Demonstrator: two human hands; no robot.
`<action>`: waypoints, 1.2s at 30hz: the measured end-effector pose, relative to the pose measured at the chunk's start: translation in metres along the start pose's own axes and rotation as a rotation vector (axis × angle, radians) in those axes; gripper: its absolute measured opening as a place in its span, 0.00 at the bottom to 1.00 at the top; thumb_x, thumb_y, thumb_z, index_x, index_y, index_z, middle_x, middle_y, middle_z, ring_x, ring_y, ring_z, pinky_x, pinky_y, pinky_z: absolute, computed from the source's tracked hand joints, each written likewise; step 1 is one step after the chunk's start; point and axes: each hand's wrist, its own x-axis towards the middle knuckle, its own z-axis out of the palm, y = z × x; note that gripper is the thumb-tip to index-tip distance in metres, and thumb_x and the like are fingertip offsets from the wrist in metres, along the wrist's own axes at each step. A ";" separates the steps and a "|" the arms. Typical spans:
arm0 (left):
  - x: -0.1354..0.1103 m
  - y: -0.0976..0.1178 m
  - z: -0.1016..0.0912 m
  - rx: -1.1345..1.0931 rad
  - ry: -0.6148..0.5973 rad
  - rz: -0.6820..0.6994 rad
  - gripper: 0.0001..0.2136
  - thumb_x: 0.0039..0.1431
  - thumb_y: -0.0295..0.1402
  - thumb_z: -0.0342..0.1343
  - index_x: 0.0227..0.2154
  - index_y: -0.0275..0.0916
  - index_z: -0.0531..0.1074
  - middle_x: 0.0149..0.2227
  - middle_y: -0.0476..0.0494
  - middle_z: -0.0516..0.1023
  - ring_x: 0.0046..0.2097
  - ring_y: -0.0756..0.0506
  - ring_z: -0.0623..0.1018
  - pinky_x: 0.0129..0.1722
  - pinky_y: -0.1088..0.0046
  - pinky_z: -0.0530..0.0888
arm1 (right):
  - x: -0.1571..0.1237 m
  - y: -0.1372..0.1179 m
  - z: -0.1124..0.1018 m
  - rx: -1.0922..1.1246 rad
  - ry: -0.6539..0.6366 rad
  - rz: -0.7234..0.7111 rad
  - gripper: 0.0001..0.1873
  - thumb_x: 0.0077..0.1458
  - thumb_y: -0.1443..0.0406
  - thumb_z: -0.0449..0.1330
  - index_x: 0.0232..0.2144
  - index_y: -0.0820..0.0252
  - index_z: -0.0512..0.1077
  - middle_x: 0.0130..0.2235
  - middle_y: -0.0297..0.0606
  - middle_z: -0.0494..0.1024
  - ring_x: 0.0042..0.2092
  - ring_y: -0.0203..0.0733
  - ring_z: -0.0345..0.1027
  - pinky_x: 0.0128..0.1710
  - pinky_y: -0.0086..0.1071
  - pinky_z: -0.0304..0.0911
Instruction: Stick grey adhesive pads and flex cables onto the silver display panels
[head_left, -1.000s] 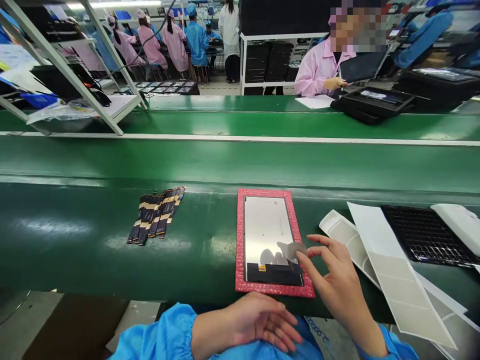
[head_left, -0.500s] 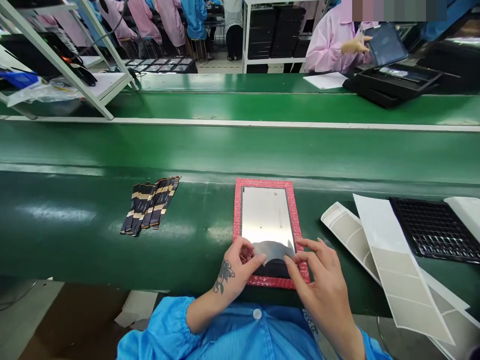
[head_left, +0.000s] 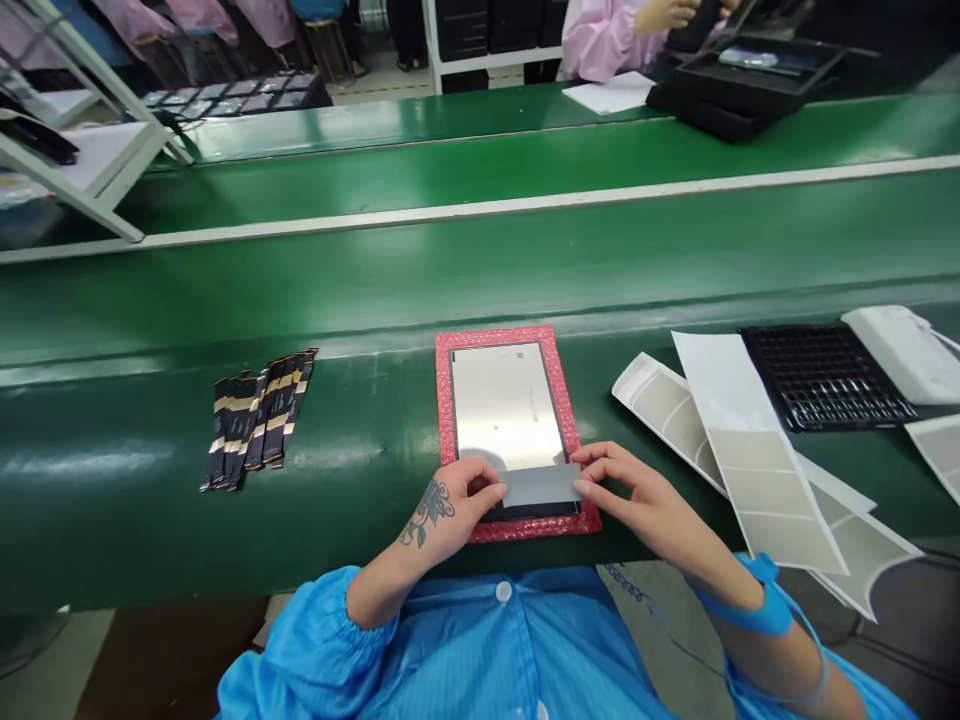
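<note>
A display panel [head_left: 510, 400] with a silvery back lies on a red bubble-textured mat [head_left: 445, 400] in front of me. Across its near end stretches a grey adhesive strip [head_left: 541, 486], now flat. My left hand [head_left: 469, 500] pinches the strip's left end between thumb and fingers. At the other end, my right hand [head_left: 611, 482] holds the strip the same way. The strip lies over or just above the panel's dark lower band; I cannot tell whether it touches along its whole length.
Several black-and-gold flex strips [head_left: 259, 418] lie to the left on the green bench [head_left: 360, 450]. On the right are sheets of grey strips [head_left: 757, 450], a black tray [head_left: 825, 375] and a white device [head_left: 904, 355]. Across the bench, a person in a pink sleeve [head_left: 600, 40] works beside black trays [head_left: 742, 90].
The grey strip was arched between my fingers and is now pulled straight and flat over the panel's near end. My head view has shifted and tilted.
</note>
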 end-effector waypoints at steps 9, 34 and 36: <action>0.007 0.001 0.008 0.462 0.003 0.033 0.11 0.54 0.39 0.50 0.21 0.40 0.65 0.19 0.53 0.63 0.24 0.50 0.65 0.24 0.75 0.59 | -0.007 0.023 0.015 -0.120 0.046 -0.018 0.12 0.57 0.61 0.59 0.23 0.57 0.72 0.41 0.41 0.75 0.45 0.46 0.66 0.47 0.45 0.64; 0.003 0.002 0.003 0.555 -0.026 0.133 0.10 0.56 0.33 0.52 0.21 0.39 0.66 0.20 0.53 0.66 0.24 0.52 0.67 0.24 0.78 0.62 | -0.008 0.028 0.011 -0.168 -0.008 -0.066 0.08 0.56 0.62 0.60 0.26 0.54 0.76 0.42 0.40 0.73 0.46 0.48 0.65 0.46 0.45 0.64; 0.004 0.001 0.003 0.564 -0.021 0.142 0.10 0.56 0.33 0.52 0.21 0.39 0.66 0.20 0.54 0.66 0.24 0.52 0.67 0.25 0.78 0.63 | -0.008 0.029 0.012 -0.178 -0.001 -0.073 0.08 0.56 0.62 0.60 0.26 0.54 0.75 0.42 0.40 0.73 0.46 0.48 0.65 0.46 0.45 0.63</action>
